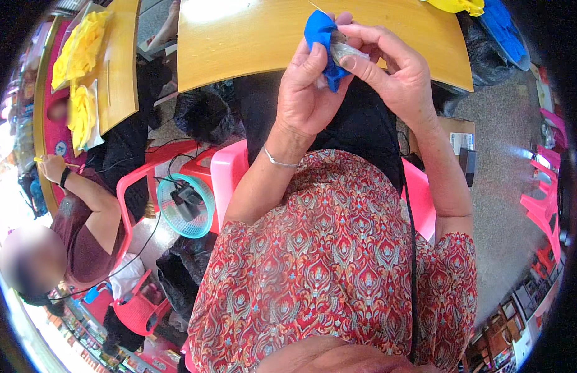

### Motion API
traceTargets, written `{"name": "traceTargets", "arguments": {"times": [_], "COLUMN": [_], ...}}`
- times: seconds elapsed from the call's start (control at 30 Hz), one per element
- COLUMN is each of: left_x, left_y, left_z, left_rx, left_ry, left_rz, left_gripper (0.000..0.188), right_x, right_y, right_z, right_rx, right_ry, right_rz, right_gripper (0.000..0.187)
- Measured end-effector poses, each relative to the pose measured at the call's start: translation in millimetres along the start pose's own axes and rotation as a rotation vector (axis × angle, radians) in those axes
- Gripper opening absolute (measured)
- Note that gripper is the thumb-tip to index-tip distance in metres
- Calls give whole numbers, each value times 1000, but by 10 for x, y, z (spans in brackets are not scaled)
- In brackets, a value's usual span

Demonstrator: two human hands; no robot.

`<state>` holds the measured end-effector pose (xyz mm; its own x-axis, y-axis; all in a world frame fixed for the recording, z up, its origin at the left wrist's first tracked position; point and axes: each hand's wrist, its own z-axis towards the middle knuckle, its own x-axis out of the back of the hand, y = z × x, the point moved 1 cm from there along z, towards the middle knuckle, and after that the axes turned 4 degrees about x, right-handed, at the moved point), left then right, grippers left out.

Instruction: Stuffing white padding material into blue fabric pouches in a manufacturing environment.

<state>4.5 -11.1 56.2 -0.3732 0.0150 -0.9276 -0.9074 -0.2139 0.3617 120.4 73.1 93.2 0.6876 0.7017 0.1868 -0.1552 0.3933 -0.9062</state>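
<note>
Above the near edge of the wooden table (239,46), both my hands are raised close together. My left hand (305,93) is closed on a piece of blue cloth (319,28), its thumb pressing the cloth's side. A lower flap of the cloth hangs past my fingers. With thumb and fingers pinched, my right hand (400,74) grips a crumpled, translucent whitish piece (350,51) against the cloth. It looks like thin plastic; its exact kind is unclear. A thin pale strand sticks up from the top of the cloth.
Yellow cloth pieces (80,46) lie on another table at left, where a co-worker's hand (52,168) is raised. More yellow cloth (459,5) and a blue pile (503,28) are at the far right. A turquoise basket (186,205) stands beside my pink chair (229,174).
</note>
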Motion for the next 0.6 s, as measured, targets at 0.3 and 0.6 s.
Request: {"name": "traceTargets", "arguments": {"times": [0.3,0.6], "left_x": [-116,43], "left_y": [-10,-150], "left_z": [46,-25], "left_rx": [-93,-8], "left_ry": [53,142], "left_rz": [46,70], "left_gripper": [57,54], "right_x": [-29,-26], "right_y": [-56,-112], "right_z": [-38,1], "right_rx": [354,396], "right_ry": [-114,-103], "right_rz": [-432,-757], "right_gripper": [41,43]}}
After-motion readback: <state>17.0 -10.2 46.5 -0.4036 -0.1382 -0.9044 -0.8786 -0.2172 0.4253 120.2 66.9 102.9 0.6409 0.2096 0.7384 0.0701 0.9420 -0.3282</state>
